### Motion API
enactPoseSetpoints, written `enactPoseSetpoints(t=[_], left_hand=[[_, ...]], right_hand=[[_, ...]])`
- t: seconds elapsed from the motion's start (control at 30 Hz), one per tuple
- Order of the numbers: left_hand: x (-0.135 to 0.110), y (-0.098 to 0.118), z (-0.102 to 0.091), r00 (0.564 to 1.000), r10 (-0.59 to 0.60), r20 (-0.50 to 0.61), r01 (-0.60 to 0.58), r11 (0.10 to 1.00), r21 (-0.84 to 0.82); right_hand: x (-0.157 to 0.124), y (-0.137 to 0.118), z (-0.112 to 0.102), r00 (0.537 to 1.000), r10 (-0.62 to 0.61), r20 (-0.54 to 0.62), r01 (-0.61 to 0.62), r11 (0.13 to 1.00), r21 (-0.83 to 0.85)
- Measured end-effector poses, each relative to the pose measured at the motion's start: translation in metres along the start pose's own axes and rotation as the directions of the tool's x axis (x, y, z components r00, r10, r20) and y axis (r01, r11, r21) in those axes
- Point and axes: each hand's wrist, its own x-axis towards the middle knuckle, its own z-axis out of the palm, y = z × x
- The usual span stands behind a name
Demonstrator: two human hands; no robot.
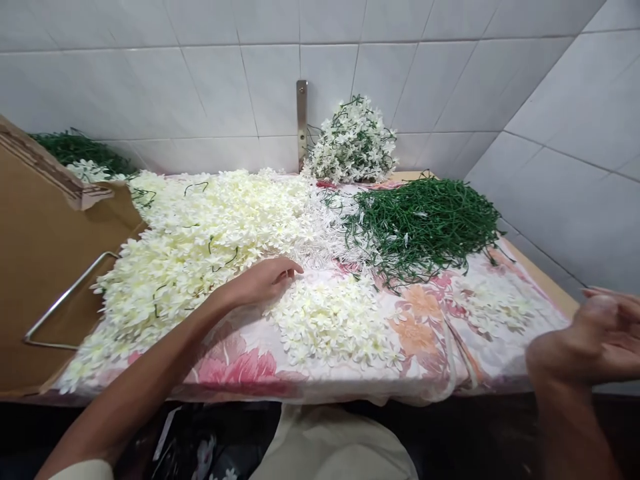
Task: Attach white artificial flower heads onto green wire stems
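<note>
My left hand (pixel 265 277) lies between a large heap of white artificial flower heads (pixel 235 200) and a smaller pile of white blossoms (pixel 335 323). Its fingers curl closed beside some thin white flower stamens (pixel 325 240); whatever they may pinch is hidden. At the right edge, my right hand (pixel 595 337) is raised over the table's corner, away from the piles. Blur covers its bent fingers, so I cannot make out their grip. A mound of green plastic stems (pixel 430 223) sits beyond and between both hands.
Against the tiled wall stands a bunch of assembled white flowers with green stems (pixel 355 143). A cardboard box (pixel 55 267) with a metal wire handle (pixel 65 300) borders the left side. Flattened white blossoms (pixel 495 307) lie on the floral cloth (pixel 240 363) at right.
</note>
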Motion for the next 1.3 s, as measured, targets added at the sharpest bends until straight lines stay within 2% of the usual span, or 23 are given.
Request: enactPoseSetpoints(t=[0.03, 0.07, 0.13, 0.2, 0.23, 0.27, 0.33, 0.43, 0.47, 0.5, 0.53, 0.6, 0.77, 0.87, 0.93, 1.07, 1.13, 1.23, 1.3], left_hand=[[0.000, 0.001, -0.001, 1.000, -0.001, -0.030, 0.002, 1.000, 0.030], [-0.001, 0.001, -0.002, 0.998, -0.001, -0.063, 0.004, 0.998, 0.057], [-0.002, 0.001, -0.004, 0.994, -0.009, -0.107, 0.018, 0.996, 0.091], [-0.002, -0.001, -0.004, 0.992, -0.036, -0.121, 0.050, 0.992, 0.120], [-0.002, -0.003, -0.003, 0.991, -0.054, -0.121, 0.071, 0.988, 0.139], [-0.002, -0.004, -0.001, 0.990, -0.070, -0.121, 0.089, 0.983, 0.161], [0.000, -0.007, 0.004, 0.989, -0.086, -0.122, 0.109, 0.976, 0.191], [0.004, -0.010, 0.011, 0.990, -0.074, -0.118, 0.096, 0.976, 0.195], [0.005, -0.010, 0.013, 0.991, -0.065, -0.118, 0.087, 0.977, 0.195], [0.005, -0.010, 0.013, 0.991, -0.057, -0.119, 0.080, 0.978, 0.195], [0.005, -0.010, 0.014, 0.991, -0.050, -0.126, 0.074, 0.978, 0.195], [0.005, -0.009, 0.014, 0.988, -0.024, -0.150, 0.056, 0.975, 0.214], [0.003, -0.011, 0.014, 0.985, 0.097, -0.142, -0.044, 0.941, 0.337], [0.005, -0.015, 0.016, 0.984, 0.109, -0.143, -0.056, 0.941, 0.333], [0.007, -0.017, 0.018, 0.982, 0.109, -0.155, -0.054, 0.946, 0.319], [0.009, -0.017, 0.017, 0.970, 0.088, -0.227, -0.028, 0.967, 0.255], [0.008, -0.015, 0.014, 0.961, 0.056, -0.270, -0.002, 0.980, 0.198], [0.006, -0.010, 0.011, 0.947, -0.020, -0.322, 0.019, 1.000, -0.009], [0.005, -0.008, 0.011, 0.940, -0.057, -0.336, -0.010, 0.981, -0.195]], right_hand=[[-0.004, -0.015, 0.007, 0.992, -0.066, -0.112, 0.078, 0.991, 0.107], [-0.009, -0.029, 0.015, 0.984, -0.119, -0.134, 0.144, 0.970, 0.196], [-0.015, -0.053, 0.028, 0.976, -0.217, -0.034, 0.215, 0.914, 0.343], [-0.019, -0.072, 0.039, 0.931, -0.336, 0.144, 0.246, 0.867, 0.434], [-0.021, -0.082, 0.043, 0.875, -0.409, 0.258, 0.258, 0.846, 0.467], [-0.022, -0.090, 0.048, 0.787, -0.484, 0.381, 0.267, 0.826, 0.497], [-0.027, -0.106, 0.060, 0.554, -0.599, 0.579, 0.265, 0.785, 0.560], [-0.041, -0.124, 0.083, 0.206, -0.659, 0.724, 0.237, 0.751, 0.616], [-0.047, -0.129, 0.091, 0.111, -0.659, 0.744, 0.233, 0.745, 0.625], [-0.053, -0.133, 0.100, 0.036, -0.651, 0.758, 0.231, 0.744, 0.627], [-0.060, -0.136, 0.107, -0.021, -0.643, 0.766, 0.225, 0.743, 0.630], [-0.073, -0.142, 0.120, -0.107, -0.625, 0.773, 0.179, 0.753, 0.633], [-0.096, -0.154, 0.135, -0.275, -0.594, 0.756, -0.008, 0.788, 0.616], [-0.104, -0.155, 0.136, -0.329, -0.567, 0.755, -0.042, 0.808, 0.588], [-0.107, -0.154, 0.135, -0.319, -0.561, 0.764, -0.066, 0.817, 0.573], [-0.104, -0.151, 0.134, -0.237, -0.522, 0.819, -0.196, 0.852, 0.486], [-0.102, -0.149, 0.135, -0.176, -0.464, 0.868, -0.301, 0.865, 0.401], [-0.100, -0.145, 0.138, -0.089, -0.367, 0.926, -0.476, 0.832, 0.284], [-0.101, -0.143, 0.140, -0.091, -0.319, 0.943, -0.580, 0.787, 0.210]])
